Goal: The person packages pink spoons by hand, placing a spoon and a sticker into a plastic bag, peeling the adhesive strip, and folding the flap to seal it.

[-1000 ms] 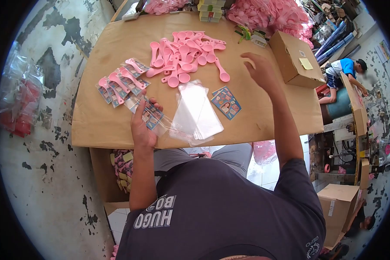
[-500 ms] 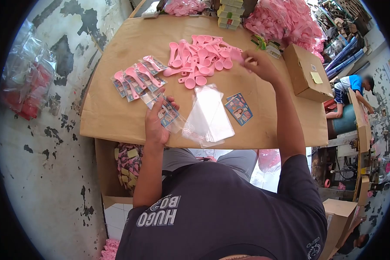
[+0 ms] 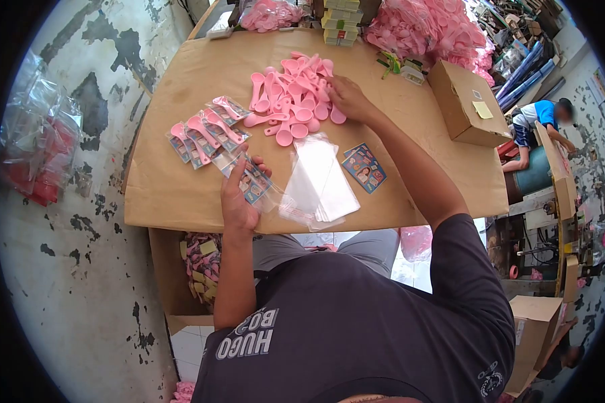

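My left hand holds a clear bag with a printed card in it, just above the table's near edge. My right hand reaches into the loose heap of pink plastic spoons and rests on the spoons at its right side; whether its fingers have closed on one I cannot tell. A stack of empty clear bags lies between my arms. Beside it lie printed cards. A row of packed spoon bags lies at the left.
The brown paper-covered table carries a cardboard box at the right and piles of pink spoons at the far edge. A box of packed bags sits under the table. Another person sits at the far right.
My right hand has come from the right of the heap, lifted for a moment, then dropped onto the spoons. The left hand keeps hold of the bag with the card.
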`<state>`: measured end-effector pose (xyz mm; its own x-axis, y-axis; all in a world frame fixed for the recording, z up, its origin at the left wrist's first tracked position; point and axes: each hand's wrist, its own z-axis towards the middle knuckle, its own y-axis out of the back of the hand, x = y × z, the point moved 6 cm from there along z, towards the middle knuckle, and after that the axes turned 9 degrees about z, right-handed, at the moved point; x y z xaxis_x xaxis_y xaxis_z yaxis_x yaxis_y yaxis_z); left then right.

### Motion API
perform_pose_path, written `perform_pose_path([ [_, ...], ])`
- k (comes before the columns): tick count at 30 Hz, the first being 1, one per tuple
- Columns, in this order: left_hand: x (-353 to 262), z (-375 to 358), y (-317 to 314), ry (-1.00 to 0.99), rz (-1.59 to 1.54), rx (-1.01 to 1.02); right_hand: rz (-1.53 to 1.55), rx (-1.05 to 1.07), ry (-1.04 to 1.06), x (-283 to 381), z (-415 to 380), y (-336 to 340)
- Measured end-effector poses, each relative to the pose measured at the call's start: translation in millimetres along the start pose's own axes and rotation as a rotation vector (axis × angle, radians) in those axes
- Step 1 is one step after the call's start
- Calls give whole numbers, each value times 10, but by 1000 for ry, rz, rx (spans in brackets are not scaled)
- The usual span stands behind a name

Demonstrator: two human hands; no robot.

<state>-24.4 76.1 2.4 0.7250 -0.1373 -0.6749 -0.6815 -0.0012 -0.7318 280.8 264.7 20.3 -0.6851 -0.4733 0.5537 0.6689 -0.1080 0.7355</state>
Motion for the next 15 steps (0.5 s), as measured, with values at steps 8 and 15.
perform_pose_path([
  [8,-10,-6,-41,-1,26,48,5,-133,-147,653,-533,528],
  [15,-4,0,-23,-6,-1,20,-55,-91,-260,484,-936,635],
])
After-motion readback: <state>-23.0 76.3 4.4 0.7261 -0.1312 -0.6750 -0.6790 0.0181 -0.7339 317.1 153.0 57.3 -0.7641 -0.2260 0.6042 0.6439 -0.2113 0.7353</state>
